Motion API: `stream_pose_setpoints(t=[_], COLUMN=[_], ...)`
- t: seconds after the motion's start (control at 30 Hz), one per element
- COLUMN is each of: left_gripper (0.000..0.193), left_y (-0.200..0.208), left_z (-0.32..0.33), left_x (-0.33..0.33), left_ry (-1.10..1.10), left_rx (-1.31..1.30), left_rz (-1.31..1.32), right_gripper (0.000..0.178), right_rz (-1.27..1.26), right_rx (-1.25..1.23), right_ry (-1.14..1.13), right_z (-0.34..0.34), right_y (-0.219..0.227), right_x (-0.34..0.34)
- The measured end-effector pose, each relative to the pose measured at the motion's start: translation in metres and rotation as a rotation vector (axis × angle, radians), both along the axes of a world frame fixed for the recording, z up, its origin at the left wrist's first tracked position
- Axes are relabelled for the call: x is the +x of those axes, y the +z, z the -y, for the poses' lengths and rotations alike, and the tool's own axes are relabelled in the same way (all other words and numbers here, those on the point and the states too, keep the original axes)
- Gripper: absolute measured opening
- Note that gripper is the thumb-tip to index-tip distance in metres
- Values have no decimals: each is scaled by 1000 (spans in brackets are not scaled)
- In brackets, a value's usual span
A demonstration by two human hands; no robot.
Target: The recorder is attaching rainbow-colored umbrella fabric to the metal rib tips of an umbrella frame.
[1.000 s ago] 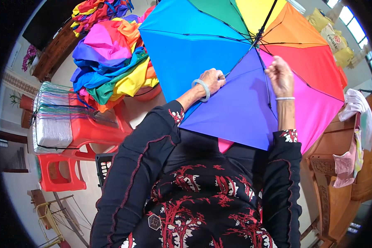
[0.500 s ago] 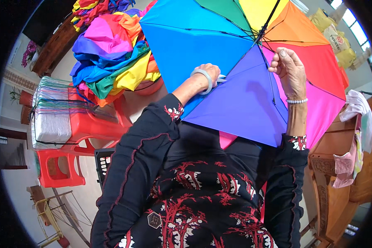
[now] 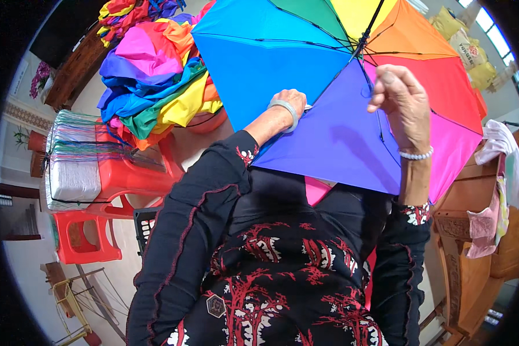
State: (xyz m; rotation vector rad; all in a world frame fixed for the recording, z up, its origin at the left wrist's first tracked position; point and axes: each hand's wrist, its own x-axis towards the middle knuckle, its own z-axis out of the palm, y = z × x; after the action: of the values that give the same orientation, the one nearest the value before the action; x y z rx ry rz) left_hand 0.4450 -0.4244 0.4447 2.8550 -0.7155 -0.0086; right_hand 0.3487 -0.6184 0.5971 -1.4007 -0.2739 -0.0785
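Currently: one rainbow umbrella [image 3: 271,72], opened, inside up, lower edge over my lap [image 3: 271,199]. Left hand [image 3: 291,100]: curled round a small pale tool [image 3: 308,107] at the blue-purple seam. Right hand [image 3: 405,101]: raised above the purple panel, fingers bent; whether they pinch anything, I cannot tell. Handling: probably light, cloth soft, slippery; best gripped at the shaft [image 3: 373,22]. Left edge: near the cloth heap [image 3: 155,86], tight; more room lapward.

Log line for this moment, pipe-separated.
left hand: silvery tool, at open umbrella | right hand: raised before umbrella, curled, hold unclear | fabric heap: left side
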Motion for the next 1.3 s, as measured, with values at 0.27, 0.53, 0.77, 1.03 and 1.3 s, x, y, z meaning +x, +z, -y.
stream_pose_setpoints(t=[0.27,0.53,0.77,1.03,1.3], left_gripper=[23,24,24,39,35], left_y=[32,33,94,28,-6], left_z=[-30,-40,-66,14,81], left_x=[-26,-45,23,-9,-44], left_ry=[48,-158,173,163,237], left_rx=[-267,-214,350,-122,-283], left_rz=[-743,-405,221,-268,-269], right_gripper=[17,15,15,28,18], right_rz=[166,188,443,465,326], right_rx=[-280,-647,-1086,-1292,-1200], right_ry=[-430,-765,-1000,-644,-319], right_z=[64,151,181,131,109], right_y=[25,18,-33,-87,-115], right_x=[-39,-71,-89,-87,-80])
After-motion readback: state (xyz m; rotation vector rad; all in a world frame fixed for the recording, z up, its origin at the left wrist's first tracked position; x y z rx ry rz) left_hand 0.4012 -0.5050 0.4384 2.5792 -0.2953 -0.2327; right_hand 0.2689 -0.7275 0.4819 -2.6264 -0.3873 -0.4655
